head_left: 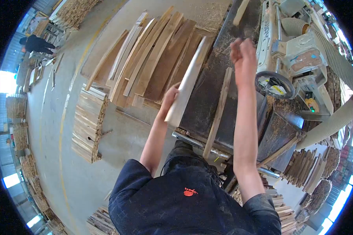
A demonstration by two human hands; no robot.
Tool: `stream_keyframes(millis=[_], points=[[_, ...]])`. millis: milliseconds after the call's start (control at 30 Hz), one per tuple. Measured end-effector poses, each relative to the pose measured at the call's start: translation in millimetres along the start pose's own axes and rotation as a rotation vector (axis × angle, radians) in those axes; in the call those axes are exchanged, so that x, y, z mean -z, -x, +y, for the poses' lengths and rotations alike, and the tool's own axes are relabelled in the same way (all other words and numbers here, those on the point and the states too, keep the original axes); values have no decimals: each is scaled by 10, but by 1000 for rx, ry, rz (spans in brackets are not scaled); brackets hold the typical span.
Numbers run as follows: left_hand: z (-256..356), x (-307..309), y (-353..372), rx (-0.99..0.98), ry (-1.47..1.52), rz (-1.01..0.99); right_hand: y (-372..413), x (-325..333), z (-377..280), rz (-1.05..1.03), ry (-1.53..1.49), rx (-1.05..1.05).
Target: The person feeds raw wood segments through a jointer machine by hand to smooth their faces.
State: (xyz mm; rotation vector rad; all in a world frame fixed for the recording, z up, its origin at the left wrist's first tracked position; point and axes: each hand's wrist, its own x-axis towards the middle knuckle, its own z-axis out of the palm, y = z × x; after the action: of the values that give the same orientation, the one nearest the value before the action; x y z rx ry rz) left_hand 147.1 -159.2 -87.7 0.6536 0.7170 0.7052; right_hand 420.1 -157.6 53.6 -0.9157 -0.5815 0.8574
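My left hand [170, 96] is closed around the edge of a pale wooden board [187, 80], which is tilted up at the left side of the dark machine table [203, 102]. My right hand [244, 58] is raised above that table, slightly blurred, with its fingers apart and nothing visible in it. Between my two arms a narrow wooden strip [219, 111] lies lengthwise on the table. Further up the same surface rests another short piece of wood [241, 12].
Several planks lie in a stack [153, 55] to the left. A machine with a black handwheel [275, 85] and a ribbed hose [329, 117] stands at right. A block of stacked boards [89, 123] sits on the floor. Another person [37, 43] is far left.
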Motion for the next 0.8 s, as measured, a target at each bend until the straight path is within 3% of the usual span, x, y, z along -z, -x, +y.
stream_keyframes(millis=[33,67,133,200,267,300,333,400,433,500,533,600,633,733,767,800], points=[[-59,41,118,172,419,-122,275,51,61,-70,159,-36],[-80,-16,228,168,419,-123,649,-26,81,45,343,-159],[-81,-172,431,343,858,-214,1245,291,434,6,473,-301],[-362,-11,434,418,939,-299,1911,618,827,41,613,-155],[-585,-27,499,271,496,-269,2533,824,902,39,911,-3],[-670,-76,578,290,294,-155,2816,882,895,95,989,-36],[-863,-103,599,309,280,-171,3037,943,968,173,1074,108],[-1248,-193,616,-507,-1004,80,3430,1052,1024,284,1323,236],[-1141,-381,843,-286,-1275,106,3544,1187,1145,318,1321,239],[-1269,-537,1032,-414,-1213,101,3756,1414,1348,50,867,-451],[-1327,-624,1122,-529,-1133,129,3823,1328,1245,75,859,-446],[-1447,-701,1193,-432,-1119,140,3884,1116,1100,135,538,-587],[-1529,-666,1171,-440,-1157,101,3926,1189,1171,98,546,-608],[-1651,-680,1256,-411,-1167,40,3939,1305,1244,37,558,-456],[-1687,-685,1282,-393,-1077,9,3945,1257,1094,98,428,-692],[-1734,-671,1305,-371,-984,-17,3950,1278,1112,107,419,-688]])
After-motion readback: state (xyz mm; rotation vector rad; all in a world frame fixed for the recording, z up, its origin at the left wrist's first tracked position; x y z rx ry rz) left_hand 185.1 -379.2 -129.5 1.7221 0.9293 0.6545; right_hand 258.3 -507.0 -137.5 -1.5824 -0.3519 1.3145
